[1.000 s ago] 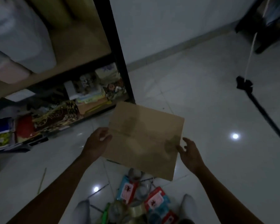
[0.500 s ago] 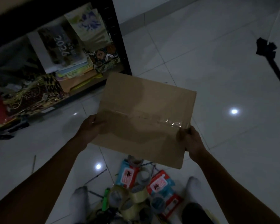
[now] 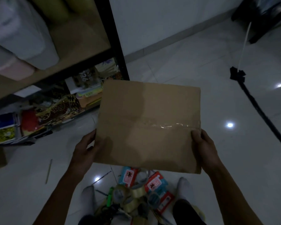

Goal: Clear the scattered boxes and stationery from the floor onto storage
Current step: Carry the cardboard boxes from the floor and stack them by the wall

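A flat brown cardboard box (image 3: pixel 148 125) with a strip of clear tape across it is held up in front of me, above the floor. My left hand (image 3: pixel 84 147) grips its left edge. My right hand (image 3: pixel 203 146) grips its right edge, thumb on top near the tape. Below the box, between my feet, a pile of stationery (image 3: pixel 136 194) lies on the tiled floor: tape rolls, red and blue packets, a green marker.
A dark metal shelf unit (image 3: pixel 115 46) stands at the left, its bottom shelf crowded with books and gift bags (image 3: pixel 55 106). White bins sit on the shelf above. A thin stick (image 3: pixel 48 171) lies on the floor. A black tripod leg (image 3: pixel 259 111) slants at the right.
The view has tilted up, showing more of the shelf unit. The box has come closer and sits more level, with both hands still on its side edges.
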Available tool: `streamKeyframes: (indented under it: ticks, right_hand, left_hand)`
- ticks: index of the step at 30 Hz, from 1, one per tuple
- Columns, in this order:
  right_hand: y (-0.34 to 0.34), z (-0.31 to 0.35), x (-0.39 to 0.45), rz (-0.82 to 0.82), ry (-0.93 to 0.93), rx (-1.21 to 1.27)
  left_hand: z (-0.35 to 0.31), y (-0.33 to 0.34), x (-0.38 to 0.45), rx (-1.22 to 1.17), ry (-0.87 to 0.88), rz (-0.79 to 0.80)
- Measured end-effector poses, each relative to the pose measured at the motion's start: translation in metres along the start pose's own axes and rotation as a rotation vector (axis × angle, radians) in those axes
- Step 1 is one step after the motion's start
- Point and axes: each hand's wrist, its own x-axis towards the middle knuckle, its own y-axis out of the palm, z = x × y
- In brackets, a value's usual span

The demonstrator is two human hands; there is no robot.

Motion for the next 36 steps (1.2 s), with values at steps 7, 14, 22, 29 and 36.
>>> streamKeyframes:
  ticks: [7, 14, 22, 29, 36]
  right_hand:
    - [-0.053, 0.113, -0.115, 0.269, -0.061, 0.098]
    - [-0.064, 0.204, -0.247, 0.5, -0.078, 0.162]
    - [0.039, 0.224, -0.387, 0.587, -0.093, 0.211]
    - [0.205, 0.203, -0.498, 0.654, -0.153, 0.205]
    - [0.35, 0.184, -0.595, 0.75, -0.147, 0.18]
  left_hand:
    - [-0.075, -0.055, -0.157, -0.17, 0.076, -0.079]
    - [-0.106, -0.11, -0.298, -0.422, 0.159, -0.251]
    - [-0.08, -0.252, -0.39, -0.637, 0.223, -0.426]
    - [-0.004, -0.415, -0.45, -0.66, 0.319, -0.558]
    - [0.069, -0.558, -0.505, -0.665, 0.33, -0.69]
